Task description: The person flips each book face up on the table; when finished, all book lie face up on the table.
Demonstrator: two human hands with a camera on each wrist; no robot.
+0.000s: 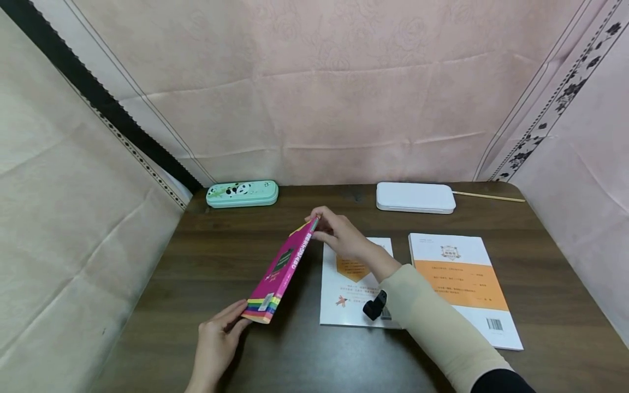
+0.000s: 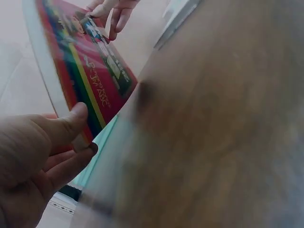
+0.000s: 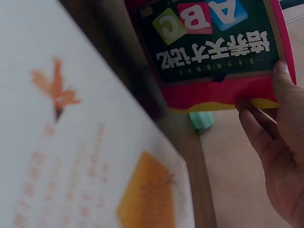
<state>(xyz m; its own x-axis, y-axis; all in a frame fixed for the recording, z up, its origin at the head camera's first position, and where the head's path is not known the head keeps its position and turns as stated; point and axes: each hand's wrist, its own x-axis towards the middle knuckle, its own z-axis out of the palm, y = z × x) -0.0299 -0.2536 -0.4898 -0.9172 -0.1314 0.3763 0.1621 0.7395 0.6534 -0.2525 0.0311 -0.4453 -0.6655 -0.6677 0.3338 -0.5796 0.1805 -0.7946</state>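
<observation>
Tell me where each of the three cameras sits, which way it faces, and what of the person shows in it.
Head: worn on the head, facing forward and down at the table; both hands and the right sleeve show.
Left wrist: low by the left hand, facing along the pink book; thumb and fingers show.
Right wrist: by the right hand, facing the book's cover and the white booklet.
All three views share the pink book.

Pink book's [image 1: 281, 269] front cover turned away in the head view, its print too small to read, white booklet [image 1: 355, 284] partly hidden under the right hand's [image 1: 340, 236] sleeve, desk [image 2: 223, 133] blurred in the left wrist view
</observation>
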